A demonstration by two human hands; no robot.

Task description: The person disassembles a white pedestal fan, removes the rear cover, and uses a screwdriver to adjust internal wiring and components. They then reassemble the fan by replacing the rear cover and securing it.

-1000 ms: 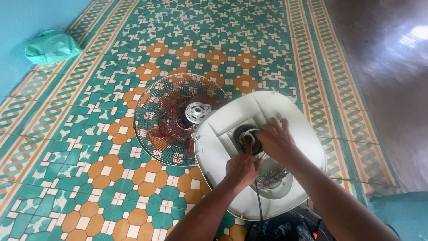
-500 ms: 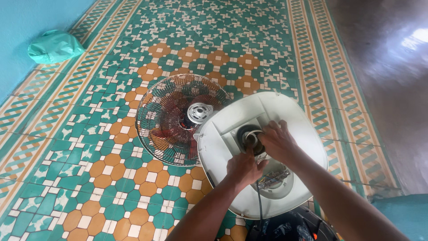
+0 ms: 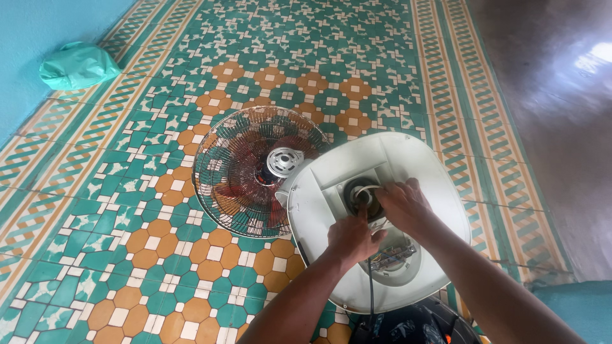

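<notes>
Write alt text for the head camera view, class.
Two bare hands, left hand and right hand, work at the dark round opening in a white fan base turned underside up. The fan's wire grille lies on patterned floor tiles.

Both forearms extended forward; left hand and right hand close together, fingers seemingly curled

Patterned tile floor, fan, perhaps green bag

The left hand has slid nearer the dark socket.
</notes>
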